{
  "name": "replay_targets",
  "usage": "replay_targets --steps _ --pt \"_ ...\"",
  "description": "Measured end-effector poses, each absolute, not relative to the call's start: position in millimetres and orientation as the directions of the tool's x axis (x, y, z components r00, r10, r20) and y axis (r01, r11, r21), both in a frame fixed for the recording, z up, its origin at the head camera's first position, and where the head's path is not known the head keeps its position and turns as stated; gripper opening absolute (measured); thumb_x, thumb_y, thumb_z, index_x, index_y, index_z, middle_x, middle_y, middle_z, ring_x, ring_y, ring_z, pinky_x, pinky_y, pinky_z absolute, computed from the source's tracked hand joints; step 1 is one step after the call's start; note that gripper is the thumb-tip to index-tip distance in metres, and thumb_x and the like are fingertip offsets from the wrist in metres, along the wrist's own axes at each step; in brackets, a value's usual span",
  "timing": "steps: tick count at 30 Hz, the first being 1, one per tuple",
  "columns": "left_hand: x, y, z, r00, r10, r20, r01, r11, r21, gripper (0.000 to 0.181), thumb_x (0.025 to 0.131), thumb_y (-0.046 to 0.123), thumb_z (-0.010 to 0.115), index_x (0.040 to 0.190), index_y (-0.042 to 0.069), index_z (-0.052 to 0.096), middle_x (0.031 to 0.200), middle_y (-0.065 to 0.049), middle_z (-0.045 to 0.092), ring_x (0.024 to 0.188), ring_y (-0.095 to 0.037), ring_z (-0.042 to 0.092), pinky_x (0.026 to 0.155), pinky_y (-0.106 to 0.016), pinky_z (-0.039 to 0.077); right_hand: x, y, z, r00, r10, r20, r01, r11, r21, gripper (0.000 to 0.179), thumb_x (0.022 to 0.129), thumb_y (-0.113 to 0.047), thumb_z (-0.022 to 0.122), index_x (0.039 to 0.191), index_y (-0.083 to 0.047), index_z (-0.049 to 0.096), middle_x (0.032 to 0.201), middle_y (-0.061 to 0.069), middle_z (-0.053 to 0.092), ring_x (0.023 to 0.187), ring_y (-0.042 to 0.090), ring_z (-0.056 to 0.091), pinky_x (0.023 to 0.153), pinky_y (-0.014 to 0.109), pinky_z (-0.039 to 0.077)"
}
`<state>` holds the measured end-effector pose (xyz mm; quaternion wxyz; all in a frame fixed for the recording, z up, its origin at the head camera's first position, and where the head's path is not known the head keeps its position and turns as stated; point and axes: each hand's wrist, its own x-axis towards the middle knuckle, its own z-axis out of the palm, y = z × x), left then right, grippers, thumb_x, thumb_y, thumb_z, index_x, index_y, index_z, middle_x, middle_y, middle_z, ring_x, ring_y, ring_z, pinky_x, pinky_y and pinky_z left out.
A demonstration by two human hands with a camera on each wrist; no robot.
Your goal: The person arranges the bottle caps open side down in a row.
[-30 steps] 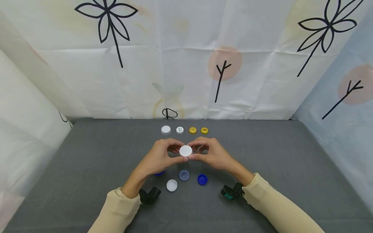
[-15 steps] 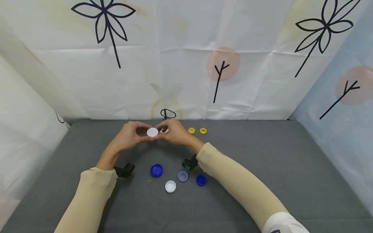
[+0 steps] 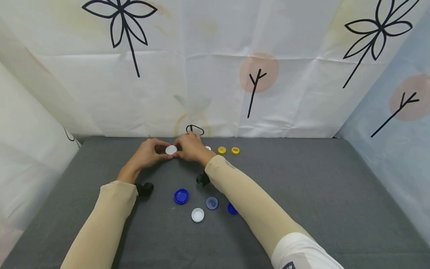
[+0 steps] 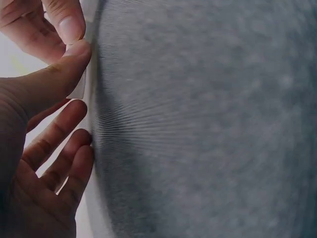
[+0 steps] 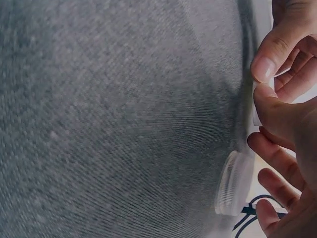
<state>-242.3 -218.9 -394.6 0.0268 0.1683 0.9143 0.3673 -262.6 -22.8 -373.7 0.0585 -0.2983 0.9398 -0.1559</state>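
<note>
Both hands pinch one white bottle cap point(image 3: 171, 150) between them at the far left-centre of the table. My left hand point(image 3: 147, 154) holds it from the left with thumb and fingers. From the other side my right hand point(image 3: 191, 148) grips its right edge. The thumb tips meet in the left wrist view, where a sliver of the cap point(image 4: 78, 90) shows below them. In the right wrist view a ribbed white cap point(image 5: 229, 183) stands on the cloth near the right fingers; the right hand hides it in the head view.
Right of my right hand are a partly covered small white cap point(image 3: 208, 148) and two yellow caps point(image 3: 221, 150). Nearer lie a large blue cap point(image 3: 181, 196), a translucent bluish cap point(image 3: 212, 203), an upturned white cap point(image 3: 198, 215) and a blue cap point(image 3: 231, 209) partly behind the right sleeve.
Both hands have carried the white bottle cap from the middle to the far left, then slightly lower and left. The right forearm now covers part of a blue cap.
</note>
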Motion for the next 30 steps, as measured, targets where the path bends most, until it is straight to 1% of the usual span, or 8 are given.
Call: replay_targets --steps 3,6,13,18,21,24,28,30 --pt "-245 -216 -397 -0.945 0.321 0.066 0.282 0.692 0.664 0.04 0.085 0.013 0.084 0.12 -0.003 0.072 0.116 -0.022 0.069 0.111 -0.039 0.062 0.097 -0.056 0.045 -263 -23 -377 -0.824 -0.566 -0.019 -0.534 0.787 -0.309 0.031 0.095 -0.038 0.072 0.122 -0.021 0.075 0.122 -0.004 0.068 0.123 0.022 0.047 0.108 0.049 0.031" --pt "-247 -214 -397 -0.945 0.322 0.059 0.282 0.708 0.647 0.04 0.086 0.013 0.084 0.119 -0.004 0.072 0.114 -0.022 0.071 0.111 -0.04 0.061 0.097 -0.056 0.044 -263 -23 -379 -0.837 -0.548 -0.022 -0.516 0.801 -0.303 0.032 0.095 -0.039 0.073 0.123 -0.022 0.074 0.124 -0.003 0.065 0.125 0.022 0.046 0.106 0.048 0.031" --pt "-247 -212 -394 -0.954 0.299 0.018 0.244 0.739 0.628 0.049 0.086 0.018 0.084 0.125 -0.006 0.067 0.114 -0.023 0.07 0.109 -0.04 0.063 0.096 -0.055 0.046 -262 -20 -378 -0.846 -0.533 -0.014 -0.504 0.808 -0.306 0.036 0.095 -0.04 0.072 0.127 -0.022 0.072 0.123 -0.001 0.062 0.123 0.023 0.048 0.103 0.047 0.033" --pt "-237 -212 -386 -0.967 0.252 0.031 0.215 0.749 0.627 0.054 0.084 0.021 0.086 0.127 -0.006 0.066 0.11 -0.023 0.068 0.105 -0.04 0.064 0.091 -0.055 0.049 -255 -8 -369 -0.852 -0.522 0.042 -0.5 0.786 -0.365 0.038 0.096 -0.035 0.073 0.129 -0.018 0.07 0.123 0.001 0.066 0.123 0.023 0.051 0.103 0.049 0.034" --pt "-227 -210 -379 -0.96 0.274 0.062 0.252 0.744 0.619 0.05 0.085 0.019 0.085 0.124 -0.006 0.068 0.106 -0.02 0.068 0.098 -0.037 0.064 0.083 -0.053 0.051 -248 3 -362 -0.829 -0.556 0.069 -0.53 0.738 -0.418 0.037 0.096 -0.031 0.073 0.129 -0.013 0.071 0.119 0.003 0.068 0.117 0.023 0.055 0.102 0.049 0.036" --pt "-214 -209 -374 -0.94 0.329 0.084 0.305 0.711 0.633 0.044 0.085 0.017 0.085 0.12 -0.005 0.07 0.1 -0.016 0.069 0.09 -0.031 0.066 0.074 -0.045 0.054 -236 17 -358 -0.786 -0.613 0.076 -0.565 0.664 -0.49 0.037 0.096 -0.027 0.074 0.127 -0.008 0.07 0.113 0.005 0.071 0.107 0.021 0.062 0.097 0.041 0.044" --pt "-195 -208 -377 -0.898 0.432 0.08 0.362 0.627 0.69 0.037 0.085 0.018 0.085 0.114 -0.002 0.073 0.091 -0.008 0.07 0.081 -0.021 0.065 0.067 -0.032 0.054 -216 34 -364 -0.715 -0.697 0.06 -0.582 0.545 -0.604 0.035 0.094 -0.023 0.076 0.122 -0.003 0.072 0.099 0.002 0.073 0.085 0.013 0.067 0.075 0.025 0.052" --pt "-186 -206 -381 -0.873 0.484 0.055 0.368 0.582 0.725 0.035 0.084 0.02 0.085 0.111 0.0 0.075 0.09 -0.003 0.07 0.079 -0.017 0.064 0.068 -0.029 0.054 -206 41 -370 -0.678 -0.735 0.026 -0.569 0.502 -0.651 0.035 0.091 -0.023 0.079 0.118 -0.003 0.073 0.093 -0.001 0.072 0.078 0.007 0.065 0.07 0.021 0.051"
